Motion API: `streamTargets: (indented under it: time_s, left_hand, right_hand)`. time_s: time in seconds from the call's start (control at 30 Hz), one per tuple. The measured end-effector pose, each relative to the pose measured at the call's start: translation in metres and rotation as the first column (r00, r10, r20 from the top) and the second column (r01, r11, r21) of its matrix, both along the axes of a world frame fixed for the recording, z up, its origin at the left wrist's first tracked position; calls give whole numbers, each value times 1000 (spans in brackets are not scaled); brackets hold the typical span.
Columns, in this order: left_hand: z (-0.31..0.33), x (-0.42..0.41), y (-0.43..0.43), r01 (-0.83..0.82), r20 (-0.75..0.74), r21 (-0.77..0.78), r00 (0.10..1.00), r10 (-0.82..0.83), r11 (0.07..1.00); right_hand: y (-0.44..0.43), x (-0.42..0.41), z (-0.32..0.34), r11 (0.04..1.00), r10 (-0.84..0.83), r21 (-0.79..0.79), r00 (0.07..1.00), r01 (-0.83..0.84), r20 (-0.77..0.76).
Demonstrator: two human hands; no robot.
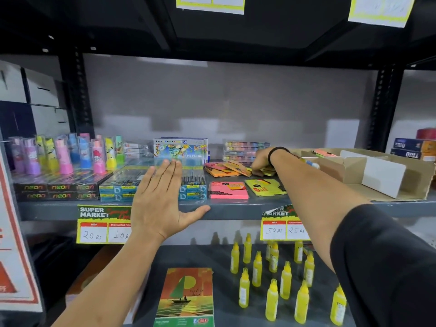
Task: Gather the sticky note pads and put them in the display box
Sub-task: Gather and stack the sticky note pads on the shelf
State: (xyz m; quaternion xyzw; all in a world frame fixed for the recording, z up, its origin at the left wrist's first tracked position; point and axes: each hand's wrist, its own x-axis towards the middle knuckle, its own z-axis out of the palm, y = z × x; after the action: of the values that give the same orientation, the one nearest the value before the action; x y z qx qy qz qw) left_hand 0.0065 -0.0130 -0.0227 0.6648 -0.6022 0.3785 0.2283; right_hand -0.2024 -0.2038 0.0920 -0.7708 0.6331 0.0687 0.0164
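Loose sticky note pads lie on the middle shelf: a pink pad (228,190), a yellow pad (265,187) beside it, and a heap of orange pads (227,169) behind them. My right hand (262,160) reaches to the back of the shelf and is shut on a small stack of yellow pads (268,173). The cardboard display box (368,171) stands at the right, with one pink-and-green pad (323,152) lying in its back part. My left hand (160,199) is flat and open, fingers together, resting against the shelf's front edge.
Blue pen packs (118,188), neon boxes (56,191), colourful glue sticks (63,154) and an oil pastel box (180,149) fill the left of the shelf. Price tags (103,224) hang from its edge. Several yellow bottles (273,279) and a sketch pad (186,298) sit below.
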Motion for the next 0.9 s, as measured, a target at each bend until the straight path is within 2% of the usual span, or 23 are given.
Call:
streamTargets:
  time_s: [0.07,0.23,0.43,0.5,0.6,0.8,0.9]
  left_hand:
    - [0,0,0,-6,5,3,1000,6,1000]
    - [1,1,1,-8,8,10,1000,8,1000]
    - [1,-3,4,1,-9,18,1000,-1,1000]
    - [2,-3,6,-1,-16,29,1000,2,1000]
    - [3,-4,7,-4,-21,50,1000,5,999]
    - [3,-3,7,8,-22,57,1000,-7,998]
    - [3,-4,7,12,-25,58,1000,-11,998]
  right_hand:
    - [1,1,1,999,12,-48,1000,-11,21]
    - [15,0,14,977,91,-207,975,-48,202]
    - [66,-11,29,970,142,-224,962,-89,233]
    - [80,-18,26,958,166,-273,950,-92,264]
    - [89,-25,14,936,176,-340,957,-90,231]
    - [90,-32,-12,922,155,-373,982,-105,108]
    - [89,-37,-18,908,174,-400,980,-123,93]
